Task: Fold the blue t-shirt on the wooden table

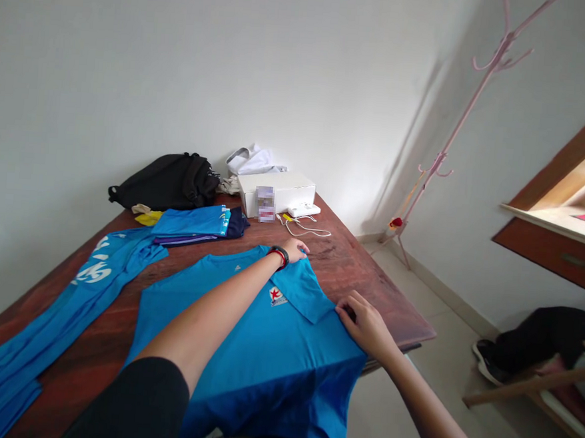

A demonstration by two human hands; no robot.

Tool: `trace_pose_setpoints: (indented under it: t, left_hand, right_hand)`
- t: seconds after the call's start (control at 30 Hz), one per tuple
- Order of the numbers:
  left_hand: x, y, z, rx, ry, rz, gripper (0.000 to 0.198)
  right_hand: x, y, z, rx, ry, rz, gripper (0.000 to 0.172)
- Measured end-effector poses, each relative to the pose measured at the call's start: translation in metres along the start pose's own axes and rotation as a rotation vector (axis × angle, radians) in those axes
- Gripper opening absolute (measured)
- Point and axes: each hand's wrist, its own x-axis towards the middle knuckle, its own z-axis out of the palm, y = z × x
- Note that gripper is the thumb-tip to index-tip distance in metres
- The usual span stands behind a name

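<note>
Blue T-shirt [266, 377] lies spread on a reddish-brown wooden table [354, 270], one side folded across the chest as a flap [300, 289] just beside a red star badge [278, 297]. Fingers of my left hand [294, 249] rest at the flap's far corner; whether they pinch it, I cannot tell. My right hand [365, 327] sits at the shirt's right edge, fingers curled closed on the fold. My left arm stretches across the shirt, a red-and-black wristband [278, 257] at its wrist. Beyond, a folded blue garment stack [189, 225], black backpack [167, 182] and white box [274, 191] with a white cable [306, 230] occupy the far end. A long blue printed garment [65, 316] lies left. A pink coat stand [459, 130] rises from the tiled floor [417, 301] at right.
</note>
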Motion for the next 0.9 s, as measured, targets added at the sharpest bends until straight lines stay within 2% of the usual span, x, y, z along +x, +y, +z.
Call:
trace_pose_setpoints:
  t: [0.17,0.33,0.5,0.7,0.9]
  left_hand:
    - [-0.011,-0.008,0.000,0.015,0.049,-0.001,0.034]
    - [-0.028,-0.006,0.012,0.047,0.151,0.006,0.031]
    - [-0.031,-0.001,0.022,0.057,0.204,0.047,0.029]
    - [-0.034,-0.009,0.016,0.037,0.191,0.067,0.032]
    - [-0.030,-0.016,0.005,-0.038,0.111,0.094,0.033]
  right_hand:
    - [-0.001,0.001,0.001,-0.016,0.015,0.014,0.021]
    - [-0.004,0.006,0.005,-0.062,0.013,0.010,0.022]
    - [-0.004,0.010,0.007,-0.071,0.014,-0.024,0.026]
    - [-0.004,0.009,0.006,-0.095,-0.006,-0.007,0.027]
    - [-0.003,0.004,0.006,-0.100,0.010,-0.009,0.023]
